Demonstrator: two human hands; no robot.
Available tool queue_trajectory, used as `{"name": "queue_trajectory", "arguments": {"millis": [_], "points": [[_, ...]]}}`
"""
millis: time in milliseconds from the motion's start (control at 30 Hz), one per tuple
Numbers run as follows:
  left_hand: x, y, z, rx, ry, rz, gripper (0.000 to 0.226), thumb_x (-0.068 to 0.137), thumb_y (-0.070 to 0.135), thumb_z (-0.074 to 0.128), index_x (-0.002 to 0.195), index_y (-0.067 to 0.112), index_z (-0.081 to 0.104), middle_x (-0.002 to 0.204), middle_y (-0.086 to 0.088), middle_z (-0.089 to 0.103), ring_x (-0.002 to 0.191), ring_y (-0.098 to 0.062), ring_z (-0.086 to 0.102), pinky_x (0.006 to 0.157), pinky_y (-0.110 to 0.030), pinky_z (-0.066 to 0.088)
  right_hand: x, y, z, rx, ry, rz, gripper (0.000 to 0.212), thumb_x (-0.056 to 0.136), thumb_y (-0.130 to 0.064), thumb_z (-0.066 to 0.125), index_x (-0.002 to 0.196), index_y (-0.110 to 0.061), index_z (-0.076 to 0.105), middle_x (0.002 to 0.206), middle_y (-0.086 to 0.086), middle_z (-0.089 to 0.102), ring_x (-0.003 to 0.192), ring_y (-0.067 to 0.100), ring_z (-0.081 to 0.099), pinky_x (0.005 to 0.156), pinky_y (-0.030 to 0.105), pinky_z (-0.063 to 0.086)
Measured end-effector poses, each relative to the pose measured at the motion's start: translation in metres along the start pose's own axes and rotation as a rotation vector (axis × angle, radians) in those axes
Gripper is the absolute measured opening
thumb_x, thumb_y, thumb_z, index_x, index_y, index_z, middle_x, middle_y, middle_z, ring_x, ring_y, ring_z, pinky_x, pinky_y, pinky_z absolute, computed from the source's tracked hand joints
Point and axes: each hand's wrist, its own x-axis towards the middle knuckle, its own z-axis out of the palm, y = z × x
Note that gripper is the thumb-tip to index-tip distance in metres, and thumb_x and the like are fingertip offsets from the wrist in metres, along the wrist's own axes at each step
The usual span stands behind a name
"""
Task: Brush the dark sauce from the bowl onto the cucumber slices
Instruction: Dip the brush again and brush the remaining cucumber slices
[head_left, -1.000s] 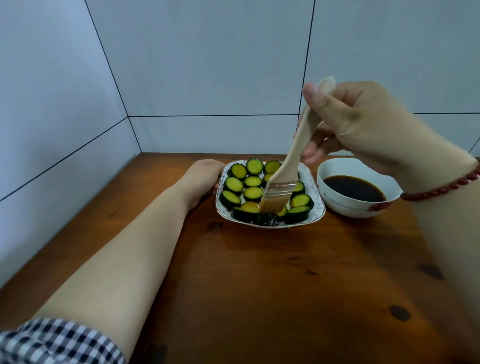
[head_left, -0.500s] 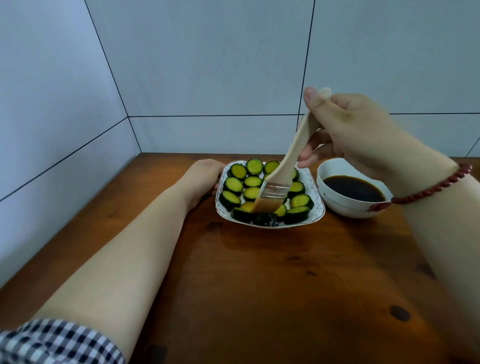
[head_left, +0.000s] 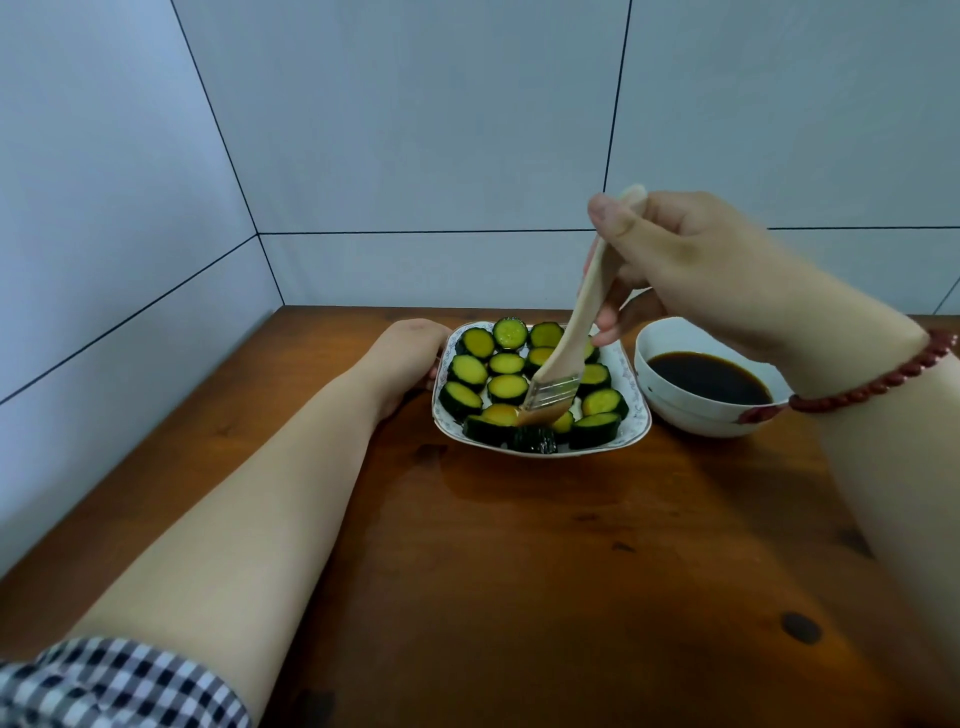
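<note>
Several cucumber slices (head_left: 470, 370) lie on a white patterned plate (head_left: 638, 422) at the middle of the wooden table. My right hand (head_left: 691, 260) grips the handle of a wooden brush (head_left: 579, 322), held slanted above the plate. Its sauce-wet bristles (head_left: 545, 413) touch the slices near the plate's front edge. My left hand (head_left: 410, 353) holds the plate's left rim; its fingers are mostly hidden behind the hand. A white bowl (head_left: 675, 410) of dark sauce (head_left: 709, 383) stands just right of the plate, under my right wrist.
The brown wooden table (head_left: 571, 571) fills the foreground. White tiled walls (head_left: 363, 156) close it off at the back and left, meeting in a corner behind the plate. A red bead bracelet (head_left: 872, 387) is on my right wrist.
My right hand has lowered a little, and the brush bristles have swept leftward across the front slices. My left hand has stayed on the plate's rim.
</note>
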Motion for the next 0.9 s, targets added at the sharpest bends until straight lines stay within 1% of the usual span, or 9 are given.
{"name": "queue_trajectory", "arguments": {"millis": [167,267,333,433,600,667,767,833,900], "points": [[-0.001,0.0,0.0,-0.007,0.003,0.008,0.018,0.084,0.005,0.044,0.09,0.009,0.061,0.045,0.002,0.043,0.037,-0.011,0.034,0.039,-0.015,0.033,0.0,-0.002,-0.009,0.021,0.04,-0.007,0.046,0.105,-0.04,0.044,0.087,0.001,0.056,0.051,-0.001,0.062,0.055,0.023,0.065,0.06,0.037,0.062],[-0.002,0.002,0.0,-0.009,0.005,0.006,0.02,0.085,0.004,0.044,0.091,0.01,0.062,0.043,0.002,0.043,0.037,-0.01,0.034,0.038,-0.014,0.032,0.001,-0.003,-0.018,0.046,0.115,-0.023,0.046,0.106,-0.039,0.043,0.09,0.002,0.057,0.047,-0.005,0.057,0.053,0.022,0.061,0.058,0.038,0.06],[-0.003,0.003,0.001,-0.007,0.013,0.003,0.021,0.085,0.004,0.044,0.091,0.01,0.063,0.046,0.001,0.043,0.037,-0.01,0.034,0.038,-0.014,0.032,0.002,-0.002,-0.021,0.046,0.162,-0.033,0.046,0.106,-0.04,0.043,0.091,0.002,0.057,0.05,-0.004,0.059,0.055,0.022,0.062,0.06,0.041,0.061],[-0.004,0.004,0.001,0.015,0.012,0.006,0.021,0.082,0.004,0.045,0.091,0.012,0.062,0.058,-0.007,0.043,0.044,-0.013,0.035,0.04,-0.016,0.033,0.004,0.003,-0.02,-0.046,0.166,-0.042,0.047,0.105,-0.042,0.045,0.094,0.002,0.059,0.066,0.008,0.067,0.061,0.026,0.068,0.067,0.046,0.063],[-0.005,0.005,0.002,0.027,0.018,0.002,0.021,0.085,0.004,0.044,0.093,0.013,0.062,0.055,-0.005,0.043,0.044,-0.013,0.035,0.04,-0.015,0.034,0.008,0.01,-0.024,-0.195,0.173,-0.055,0.045,0.102,-0.047,0.043,0.089,-0.006,0.057,0.059,-0.002,0.066,0.063,0.027,0.072,0.072,0.053,0.062],[-0.004,0.006,0.002,0.014,0.031,-0.018,0.021,0.086,0.004,0.044,0.092,0.012,0.062,0.044,0.001,0.042,0.037,-0.011,0.035,0.037,-0.014,0.033,0.012,0.012,-0.03,-0.264,0.283,-0.092,0.043,0.093,-0.056,0.04,0.082,-0.016,0.052,0.058,-0.001,0.065,0.058,0.027,0.069,0.072,0.058,0.059],[-0.003,0.005,0.003,0.022,0.043,-0.035,0.021,0.086,0.004,0.044,0.091,0.01,0.063,0.037,0.004,0.04,0.032,-0.009,0.033,0.035,-0.013,0.031,0.016,0.016,-0.045,-0.329,0.527,-0.117,0.039,0.086,-0.063,0.033,0.085,-0.026,0.043,0.065,0.006,0.063,0.054,0.027,0.064,0.072,0.059,0.054],[-0.003,0.005,0.003,0.026,0.037,-0.031,0.022,0.085,0.003,0.043,0.092,0.011,0.063,0.037,0.004,0.04,0.031,-0.009,0.033,0.034,-0.013,0.031,0.017,0.019,-0.055,-0.377,0.689,-0.138,0.031,0.09,-0.062,0.031,0.083,-0.033,0.036,0.078,0.004,0.06,0.067,0.029,0.063,0.074,0.056,0.053],[-0.003,0.005,0.003,0.022,0.033,-0.028,0.023,0.085,0.004,0.043,0.092,0.011,0.063,0.037,0.004,0.04,0.032,-0.01,0.033,0.035,-0.014,0.031,0.015,0.022,-0.063,-0.43,0.784,-0.135,0.028,0.096,-0.057,0.031,0.083,-0.032,0.035,0.078,-0.004,0.051,0.079,0.037,0.06,0.077,0.055,0.052]]}}
